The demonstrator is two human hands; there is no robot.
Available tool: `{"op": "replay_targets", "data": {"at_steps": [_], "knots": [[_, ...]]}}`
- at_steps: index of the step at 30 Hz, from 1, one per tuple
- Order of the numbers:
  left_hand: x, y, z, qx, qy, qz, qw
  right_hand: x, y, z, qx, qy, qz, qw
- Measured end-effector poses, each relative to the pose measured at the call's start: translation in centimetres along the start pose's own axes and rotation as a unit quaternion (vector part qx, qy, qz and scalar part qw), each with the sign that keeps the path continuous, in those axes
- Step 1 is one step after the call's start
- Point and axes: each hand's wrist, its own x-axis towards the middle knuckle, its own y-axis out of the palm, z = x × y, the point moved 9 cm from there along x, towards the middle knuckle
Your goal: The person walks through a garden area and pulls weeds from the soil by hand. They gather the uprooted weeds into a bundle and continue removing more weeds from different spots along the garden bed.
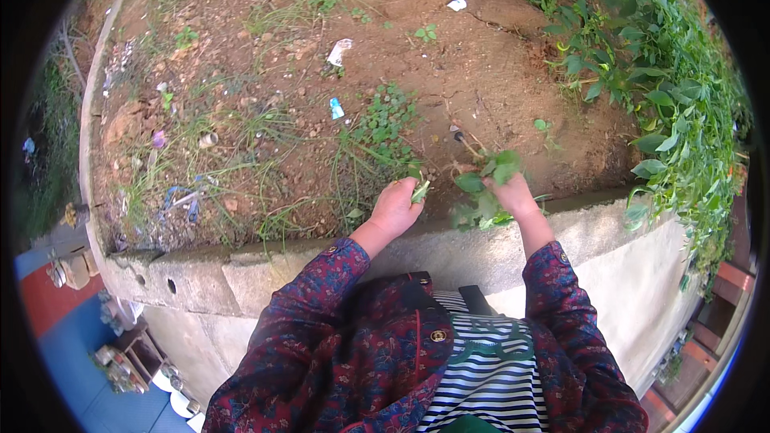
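Note:
Over the near edge of a raised bed of soil, my left hand is closed on a small piece of green leaf. To its right, my right hand grips a bunch of leafy green stems, whose leaves hang below and beside the fingers. Behind that bunch a few thin stems and a small dark thing show against the soil; whether they belong to the bunch I cannot tell. The two hands are apart. A low leafy plant grows in the soil just beyond my left hand.
A concrete wall edges the bed, right in front of my body. Dense leafy plants spill over the bed's right side. Grass, stones and litter lie at the left, with a blue scrap and a white wrapper near the middle.

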Motion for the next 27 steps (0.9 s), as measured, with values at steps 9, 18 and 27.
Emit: {"op": "replay_targets", "data": {"at_steps": [9,18,27], "knots": [[-2.0,2.4,1.3,-0.29,-0.171,-0.04,0.941,-4.7,7.6,2.2,0.181,-0.031,0.077,0.98],[-0.1,5.0,-1.1,-0.442,-0.175,0.09,0.875,-4.1,11.9,1.4,0.329,0.056,0.114,0.936],[3.9,3.8,0.7,-0.22,-0.128,0.112,0.961,1.8,13.1,-2.2,0.429,0.167,-0.004,0.888]]}}
